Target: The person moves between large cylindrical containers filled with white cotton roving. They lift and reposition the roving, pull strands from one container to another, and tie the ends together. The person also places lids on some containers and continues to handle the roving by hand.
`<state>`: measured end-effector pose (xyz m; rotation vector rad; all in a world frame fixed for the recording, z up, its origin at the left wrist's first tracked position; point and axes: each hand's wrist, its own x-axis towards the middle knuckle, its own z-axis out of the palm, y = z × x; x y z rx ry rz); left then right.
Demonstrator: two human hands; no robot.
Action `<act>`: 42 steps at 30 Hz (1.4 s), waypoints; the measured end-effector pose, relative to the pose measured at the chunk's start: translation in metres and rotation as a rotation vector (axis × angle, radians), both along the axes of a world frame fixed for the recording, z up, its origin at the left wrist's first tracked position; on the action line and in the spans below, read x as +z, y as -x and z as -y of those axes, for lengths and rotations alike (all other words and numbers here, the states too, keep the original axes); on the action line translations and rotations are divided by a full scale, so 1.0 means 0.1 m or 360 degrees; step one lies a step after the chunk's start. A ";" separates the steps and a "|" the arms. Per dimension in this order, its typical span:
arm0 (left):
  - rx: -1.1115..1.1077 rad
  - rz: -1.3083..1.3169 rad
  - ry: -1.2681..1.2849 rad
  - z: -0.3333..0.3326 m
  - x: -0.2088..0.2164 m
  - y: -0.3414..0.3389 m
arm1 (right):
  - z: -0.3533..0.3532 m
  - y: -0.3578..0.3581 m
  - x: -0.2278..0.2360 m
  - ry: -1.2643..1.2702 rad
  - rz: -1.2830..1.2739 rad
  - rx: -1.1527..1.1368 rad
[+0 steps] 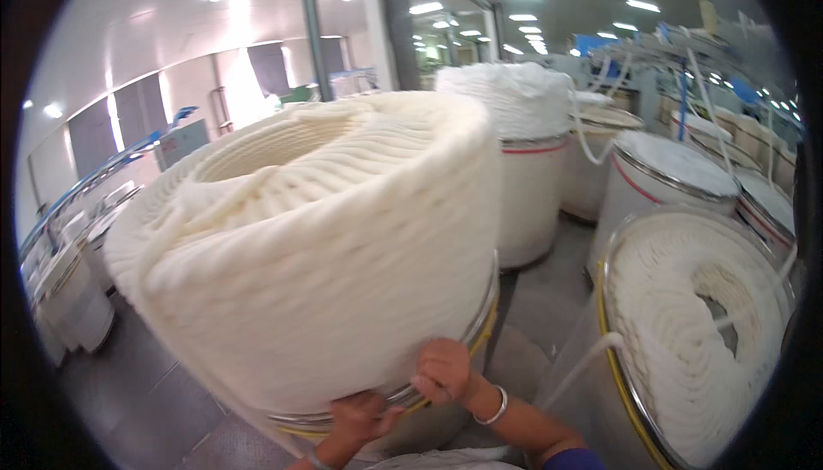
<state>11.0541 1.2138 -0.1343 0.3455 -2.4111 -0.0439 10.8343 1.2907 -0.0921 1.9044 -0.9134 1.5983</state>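
Observation:
Right in front of me stands a large sliver can, its metal rim (477, 326) edged with a yellow band. A tall, cream-coloured coil of fibre sliver (317, 299) rises far above that rim, with a hollow in the middle of its top. My left hand (362, 416) is closed at the near side of the rim, its fingers partly hidden against the coil. Just to the right, my right hand (444, 371) is curled over the same rim in a fist-like grip, a bangle on its wrist. One loose strand hangs down the coil's left side.
At the right, close by, is another sliver can (630, 401) with coiled sliver and a strand rising from it. Behind stand a can heaped with white sliver (506, 101) and several more cans (673, 166). More cans (81, 307) line the left. Grey floor (129, 393) shows between.

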 end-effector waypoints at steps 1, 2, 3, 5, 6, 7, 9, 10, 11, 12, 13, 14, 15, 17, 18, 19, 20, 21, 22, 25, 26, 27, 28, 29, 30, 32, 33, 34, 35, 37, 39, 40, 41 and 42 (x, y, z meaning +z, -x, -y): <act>-0.0166 -0.0230 0.0024 -0.01 0.06 0.14 | 0.03 -0.17 0.05 -0.0083 -0.0155 0.0075; -0.0200 -0.0169 0.0047 -0.02 0.16 0.24 | 0.07 -0.28 0.08 -0.0048 -0.0043 0.0114; -0.0302 -0.0164 0.0104 -0.01 0.30 0.28 | 0.11 -0.42 0.10 -0.0105 -0.0035 0.0128; -0.0560 -0.0159 0.0497 0.04 0.69 0.06 | 0.17 -0.58 0.12 -0.0227 0.0060 0.0102; -0.0719 -0.0155 0.0661 0.05 0.90 -0.11 | 0.18 -0.64 0.11 -0.0293 0.0155 0.0073; -0.0695 -0.0361 0.0732 0.10 1.13 -0.34 | 0.21 -0.65 0.08 -0.0276 0.0360 0.0057; -0.0701 -0.0516 0.0538 0.19 1.64 -1.04 | 0.23 -0.62 -0.01 -0.0403 0.0301 0.0032; -0.0363 -0.0422 0.0395 0.25 1.88 -1.31 | 0.25 -0.61 -0.08 -0.0424 0.0336 0.0019; -0.0406 -0.1025 0.0971 0.53 2.11 -1.33 | 0.28 -0.53 -0.16 -0.0436 0.0256 -0.0119; -0.0100 -0.1281 0.0665 0.56 2.22 -1.39 | 0.31 -0.50 -0.25 -0.0446 0.0175 -0.0260; -0.0162 -0.1398 0.0729 0.81 2.46 -1.43 | 0.35 -0.41 -0.35 -0.0459 0.0092 -0.0405; -0.0086 -0.1366 0.0686 0.98 2.66 -1.46 | 0.39 -0.33 -0.46 -0.0397 0.0061 -0.0475; 0.0011 -0.1339 0.0633 1.12 2.83 -1.47 | 0.44 -0.23 -0.57 -0.0340 0.0031 -0.0542; 0.0144 -0.1089 0.0858 1.42 3.13 -1.44 | 0.53 0.03 -0.77 -0.0277 0.0027 -0.0619; 0.0211 -0.1001 0.0868 1.56 3.23 -1.41 | 0.56 0.19 -0.85 -0.0280 0.0186 -0.0676; 0.0289 -0.0939 0.0866 1.70 3.31 -1.39 | 0.58 0.36 -0.89 -0.0359 0.0240 -0.0508; 0.0196 -0.0856 0.0852 1.85 3.39 -1.35 | 0.57 0.52 -0.88 -0.0441 0.0431 -0.0385; 0.0152 -0.0783 0.0774 1.99 3.45 -1.33 | 0.56 0.70 -0.81 -0.0343 0.0552 -0.0292; 0.0225 -0.0610 0.0670 2.11 3.48 -1.33 | 0.49 0.84 -0.67 -0.0372 0.0878 -0.0307; 0.0186 -0.0278 0.0689 2.41 3.32 -1.14 | 0.32 1.13 0.20 0.0071 0.1166 -0.0618; -0.0012 -0.0036 0.0536 2.50 3.23 -1.03 | 0.23 1.14 0.60 0.0164 0.1368 -0.0626; -0.0149 0.0229 0.0409 2.56 3.12 -0.89 | 0.22 1.12 1.03 0.0373 0.0928 -0.0687; -0.0276 0.0308 0.0148 2.56 2.93 -0.77 | 0.20 1.05 1.47 0.0433 0.0873 -0.0651; -0.0280 0.0495 -0.0174 2.52 2.72 -0.67 | 0.26 0.95 1.88 0.0564 0.0634 -0.0717; -0.0372 0.0449 0.0070 2.47 2.56 -0.60 | 0.34 0.81 2.26 0.0529 0.0486 -0.0459; -0.0377 0.0486 0.0262 2.35 2.34 -0.47 | 0.65 0.50 2.86 0.0324 -0.0039 -0.0489; -0.0390 0.0495 0.0257 2.29 2.25 -0.41 | 0.87 0.36 3.10 0.0287 -0.0347 -0.0762; -0.0400 0.0553 0.0152 2.23 2.19 -0.35 | 1.12 0.22 3.25 -0.0027 -0.0251 -0.0471; -0.0421 0.0521 0.0144 2.15 2.13 -0.30 | 1.39 0.12 3.39 -0.0169 -0.0321 -0.0503; -0.0469 0.0461 0.0137 2.01 2.03 -0.21 | 1.96 0.03 3.54 -0.0570 -0.0472 -0.0549; -0.0529 0.0381 0.0033 1.86 1.92 -0.14 | 2.51 0.08 3.60 -0.0782 -0.0630 -0.0781; -0.0556 0.0337 -0.0017 1.82 1.86 -0.10 | 2.76 0.14 3.62 -0.1016 -0.0598 -0.0958; -0.0565 0.0289 -0.0033 1.77 1.81 -0.07 | 2.98 0.23 3.62 -0.1058 -0.0587 -0.0995; -0.0574 0.0240 -0.0052 1.74 1.75 -0.03 | 3.19 0.33 3.59 -0.1213 -0.0599 -0.1111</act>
